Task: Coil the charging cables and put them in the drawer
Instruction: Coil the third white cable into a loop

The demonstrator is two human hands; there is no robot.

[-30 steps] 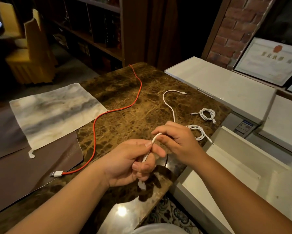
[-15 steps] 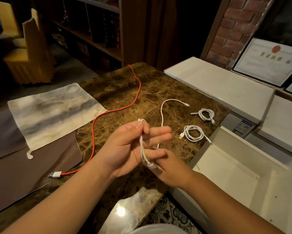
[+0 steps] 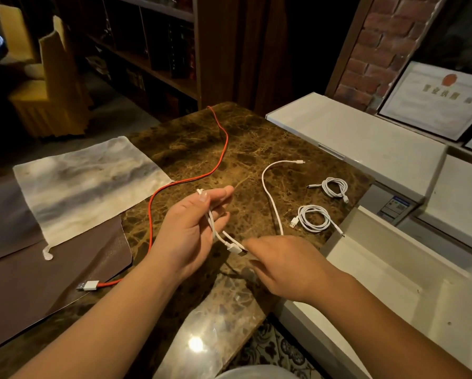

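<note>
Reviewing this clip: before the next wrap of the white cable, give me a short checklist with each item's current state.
1. Left hand has the cable's started loop across its fingers: ok.
2. Right hand has the cable near the USB plug: its grip is hidden, cannot tell.
3. Free end of the cable lies untangled on the table: ok.
4. It is apart from the red cable: ok.
5. Drawer open to receive coils: ok.
6. Two coiled cables in the drawer: not ok, both lie on the table.
</note>
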